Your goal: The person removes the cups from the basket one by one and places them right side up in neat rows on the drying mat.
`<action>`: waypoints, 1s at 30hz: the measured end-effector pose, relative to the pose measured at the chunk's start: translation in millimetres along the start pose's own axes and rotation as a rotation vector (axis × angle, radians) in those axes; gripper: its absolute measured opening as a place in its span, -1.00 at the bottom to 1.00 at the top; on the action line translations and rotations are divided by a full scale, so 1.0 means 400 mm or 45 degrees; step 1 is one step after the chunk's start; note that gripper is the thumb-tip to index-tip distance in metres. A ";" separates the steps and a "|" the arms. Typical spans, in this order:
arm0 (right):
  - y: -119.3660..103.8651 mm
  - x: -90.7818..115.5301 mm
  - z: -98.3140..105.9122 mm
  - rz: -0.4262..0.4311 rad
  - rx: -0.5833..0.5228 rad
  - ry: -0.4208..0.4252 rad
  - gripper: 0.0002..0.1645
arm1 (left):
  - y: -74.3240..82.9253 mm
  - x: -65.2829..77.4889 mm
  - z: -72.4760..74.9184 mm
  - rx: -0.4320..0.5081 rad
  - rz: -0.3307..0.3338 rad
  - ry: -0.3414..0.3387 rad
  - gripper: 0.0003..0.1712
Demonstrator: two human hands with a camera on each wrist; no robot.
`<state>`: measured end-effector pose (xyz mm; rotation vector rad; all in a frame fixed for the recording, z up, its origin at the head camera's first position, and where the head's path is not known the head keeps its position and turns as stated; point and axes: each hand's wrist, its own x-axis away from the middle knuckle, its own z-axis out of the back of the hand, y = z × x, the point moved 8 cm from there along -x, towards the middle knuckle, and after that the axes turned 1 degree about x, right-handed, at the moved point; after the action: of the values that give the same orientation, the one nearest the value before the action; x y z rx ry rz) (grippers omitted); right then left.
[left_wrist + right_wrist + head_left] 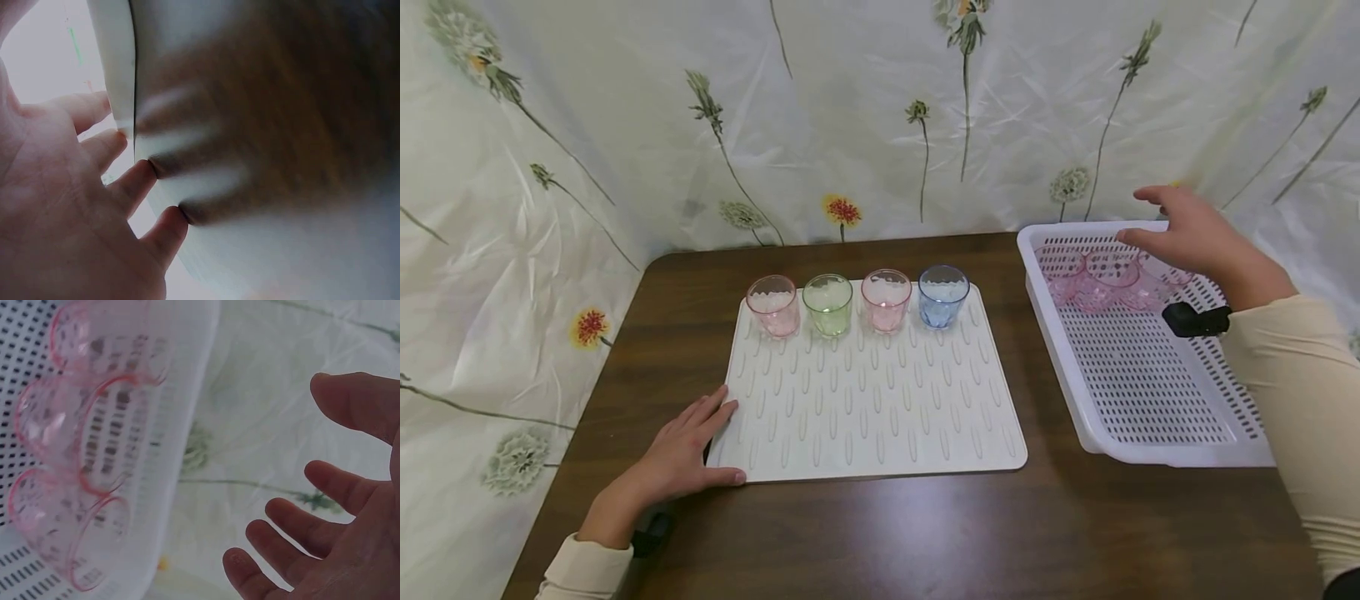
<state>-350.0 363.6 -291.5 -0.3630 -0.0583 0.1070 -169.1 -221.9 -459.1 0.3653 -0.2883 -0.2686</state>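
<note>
My left hand (676, 454) rests at the left edge of a white ridged drying mat (880, 433), its fingertips and thumb touching the rim. Along the mat's back edge stand a pink glass (775, 317), a green glass (827, 315), another pink glass (886, 310) and a blue glass (942, 307). Over the back right of a white plastic basket (1063, 371), my right hand (1213, 246) hovers with fingers spread and nothing in it. Three pink glasses (53, 422) lie side by side in the basket's back end; the right wrist view shows them apart from the hand.
A dark wooden table (880, 542) carries the mat and basket. Behind and at both sides hangs a pale curtain (850, 125) with a dandelion print. The basket's tall rim stands close to the curtain at the back right.
</note>
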 end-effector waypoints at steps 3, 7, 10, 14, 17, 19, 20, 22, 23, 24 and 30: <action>0.042 -0.006 -0.008 -0.022 0.000 -0.008 -0.09 | 0.001 0.000 0.000 0.000 0.003 0.000 0.20; 0.085 -0.011 -0.015 -0.043 0.012 -0.015 -0.12 | 0.001 0.000 0.000 -0.002 0.005 0.000 0.19; 0.122 -0.011 -0.027 -0.081 0.006 -0.023 -0.13 | 0.001 0.000 0.000 -0.003 0.006 -0.002 0.19; 0.177 -0.007 -0.047 -0.134 -0.005 -0.046 -0.10 | 0.001 0.000 0.000 -0.001 0.010 -0.009 0.20; 0.199 -0.004 -0.059 -0.137 0.029 -0.068 -0.07 | 0.001 -0.001 0.001 0.001 0.014 -0.015 0.20; 0.201 -0.004 -0.068 -0.127 0.062 -0.081 -0.06 | 0.001 0.000 0.001 0.002 0.014 -0.020 0.20; 0.200 -0.004 -0.072 -0.116 0.075 -0.087 -0.07 | 0.001 0.000 0.002 0.001 0.015 -0.021 0.20; 0.199 -0.005 -0.081 -0.107 0.084 -0.102 -0.06 | 0.001 0.000 0.002 0.002 0.017 -0.022 0.20; 0.199 -0.006 -0.085 -0.108 0.087 -0.105 -0.07 | 0.001 0.000 0.001 0.002 0.017 -0.022 0.20; 0.201 -0.007 -0.089 -0.110 0.091 -0.111 -0.06 | 0.000 0.000 0.001 0.002 0.018 -0.021 0.20; 0.223 -0.018 -0.114 -0.122 0.170 -0.133 -0.04 | 0.000 0.000 0.002 0.008 0.017 -0.013 0.20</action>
<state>-361.9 429.6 -366.0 -0.2205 -0.1711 0.0349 -169.2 -222.3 -458.5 0.3683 -0.3017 -0.2565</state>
